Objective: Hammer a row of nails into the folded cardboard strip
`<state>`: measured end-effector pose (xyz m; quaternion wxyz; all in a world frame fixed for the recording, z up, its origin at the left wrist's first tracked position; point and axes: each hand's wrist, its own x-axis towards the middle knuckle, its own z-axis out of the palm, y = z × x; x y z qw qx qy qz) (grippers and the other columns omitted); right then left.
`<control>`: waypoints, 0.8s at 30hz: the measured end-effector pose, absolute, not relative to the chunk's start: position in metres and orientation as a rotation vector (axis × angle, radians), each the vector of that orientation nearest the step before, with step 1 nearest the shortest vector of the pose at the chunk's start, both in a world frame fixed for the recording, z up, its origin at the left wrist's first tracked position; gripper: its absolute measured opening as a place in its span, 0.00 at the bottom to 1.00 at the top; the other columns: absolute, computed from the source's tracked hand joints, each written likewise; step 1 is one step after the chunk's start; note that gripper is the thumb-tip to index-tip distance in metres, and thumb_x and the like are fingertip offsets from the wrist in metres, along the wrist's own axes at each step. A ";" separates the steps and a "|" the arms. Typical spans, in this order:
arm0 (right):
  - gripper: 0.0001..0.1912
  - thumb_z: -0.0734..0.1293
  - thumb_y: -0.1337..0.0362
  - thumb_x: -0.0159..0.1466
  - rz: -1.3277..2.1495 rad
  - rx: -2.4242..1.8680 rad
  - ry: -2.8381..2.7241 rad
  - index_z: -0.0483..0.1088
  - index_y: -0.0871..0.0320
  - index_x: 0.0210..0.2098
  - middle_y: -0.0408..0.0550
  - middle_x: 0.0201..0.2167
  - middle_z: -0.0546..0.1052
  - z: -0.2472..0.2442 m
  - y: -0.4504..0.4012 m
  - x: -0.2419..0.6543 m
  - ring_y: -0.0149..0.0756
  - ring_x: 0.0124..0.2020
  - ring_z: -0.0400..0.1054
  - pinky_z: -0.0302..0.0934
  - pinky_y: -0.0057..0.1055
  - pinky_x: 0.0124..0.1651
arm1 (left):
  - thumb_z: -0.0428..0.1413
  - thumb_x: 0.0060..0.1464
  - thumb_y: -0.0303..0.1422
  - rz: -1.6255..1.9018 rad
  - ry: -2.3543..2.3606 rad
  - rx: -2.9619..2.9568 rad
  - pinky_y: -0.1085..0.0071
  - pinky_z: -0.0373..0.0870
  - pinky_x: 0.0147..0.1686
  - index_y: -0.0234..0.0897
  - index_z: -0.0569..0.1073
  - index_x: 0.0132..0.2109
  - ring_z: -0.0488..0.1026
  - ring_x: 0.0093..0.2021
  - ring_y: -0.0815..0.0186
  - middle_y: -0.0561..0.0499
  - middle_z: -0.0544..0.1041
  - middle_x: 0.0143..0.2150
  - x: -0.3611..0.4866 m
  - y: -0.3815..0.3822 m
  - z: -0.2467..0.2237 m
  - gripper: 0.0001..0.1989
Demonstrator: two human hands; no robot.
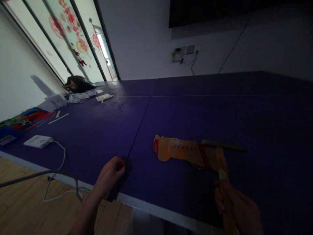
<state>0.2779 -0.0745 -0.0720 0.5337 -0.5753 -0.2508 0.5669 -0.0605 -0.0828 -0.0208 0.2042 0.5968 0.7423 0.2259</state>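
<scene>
On the dark blue table lies a flat orange piece with tiny dots, red bands and ragged edges (179, 150). My right hand (238, 207) is wrapped round a wooden-handled, hammer-like tool (221, 158). A long, narrow, dark crosspiece tops this handle, just by the orange piece's right end; whether they touch I cannot tell. To the left, my left hand (112, 169) is closed with curled fingers, low over the table beside the dark seam. A small dark tip shows above its knuckles, but what the fingers hold, if anything, is hidden.
A white power bank (39, 141) with a white cable lies at the left near the table's edge (156, 209). Behind it are colourful tools (31, 117) and thin strips. A dark bag (77, 84) sits at the far left corner. A wall socket (190, 50) is behind.
</scene>
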 end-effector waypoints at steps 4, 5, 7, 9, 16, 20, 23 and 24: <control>0.18 0.71 0.52 0.44 1.330 -1.364 -0.617 0.67 0.60 0.24 0.38 0.11 0.65 -0.070 -0.076 0.276 0.26 0.08 0.56 0.50 0.23 0.09 | 0.51 0.47 0.35 1.008 1.566 1.358 0.74 0.62 0.28 0.35 0.64 0.29 0.66 0.26 0.69 0.53 0.69 0.22 -0.042 -0.087 -0.016 0.07; 0.18 0.71 0.52 0.44 1.324 -1.356 -0.622 0.67 0.60 0.24 0.38 0.11 0.65 -0.070 -0.076 0.276 0.26 0.08 0.56 0.50 0.23 0.09 | 0.52 0.47 0.35 1.071 1.485 1.293 0.74 0.62 0.28 0.35 0.64 0.30 0.66 0.25 0.69 0.54 0.69 0.21 -0.036 -0.089 -0.015 0.08; 0.18 0.70 0.51 0.45 1.323 -1.354 -0.624 0.68 0.61 0.24 0.38 0.11 0.65 -0.070 -0.077 0.276 0.26 0.08 0.56 0.50 0.23 0.09 | 0.54 0.47 0.35 1.171 1.368 1.202 0.75 0.61 0.27 0.35 0.63 0.32 0.65 0.23 0.71 0.55 0.68 0.20 -0.026 -0.091 -0.014 0.09; 0.18 0.70 0.51 0.46 1.327 -1.366 -0.614 0.68 0.61 0.25 0.38 0.11 0.65 -0.071 -0.076 0.276 0.26 0.08 0.56 0.49 0.23 0.09 | 0.55 0.46 0.36 1.226 1.275 1.150 0.75 0.60 0.25 0.34 0.65 0.33 0.64 0.23 0.72 0.55 0.68 0.20 -0.017 -0.091 -0.013 0.10; 0.19 0.70 0.50 0.45 1.377 -1.342 -0.617 0.68 0.61 0.25 0.37 0.10 0.65 -0.073 -0.074 0.276 0.25 0.08 0.56 0.50 0.22 0.09 | 0.57 0.44 0.35 1.315 1.062 1.017 0.76 0.60 0.24 0.33 0.71 0.31 0.63 0.22 0.72 0.53 0.67 0.19 0.001 -0.088 -0.008 0.09; 0.20 0.71 0.51 0.44 1.379 -1.322 -0.577 0.68 0.61 0.26 0.37 0.10 0.65 -0.072 -0.075 0.274 0.25 0.08 0.56 0.51 0.21 0.09 | 0.59 0.41 0.35 1.322 1.078 1.046 0.73 0.63 0.25 0.34 0.71 0.30 0.66 0.22 0.70 0.52 0.69 0.19 0.005 -0.087 -0.006 0.09; 0.21 0.71 0.50 0.43 1.380 -1.329 -0.586 0.67 0.61 0.26 0.38 0.10 0.66 -0.069 -0.076 0.273 0.25 0.08 0.56 0.50 0.22 0.09 | 0.60 0.39 0.38 1.334 1.085 1.076 0.70 0.66 0.27 0.35 0.72 0.31 0.68 0.24 0.67 0.50 0.72 0.22 0.007 -0.088 -0.004 0.12; 0.21 0.71 0.50 0.43 1.374 -1.339 -0.599 0.67 0.61 0.25 0.37 0.10 0.65 -0.068 -0.076 0.273 0.25 0.08 0.56 0.50 0.21 0.09 | 0.59 0.38 0.40 1.333 1.091 1.086 0.69 0.67 0.28 0.35 0.72 0.31 0.69 0.25 0.66 0.49 0.72 0.22 0.007 -0.089 -0.003 0.13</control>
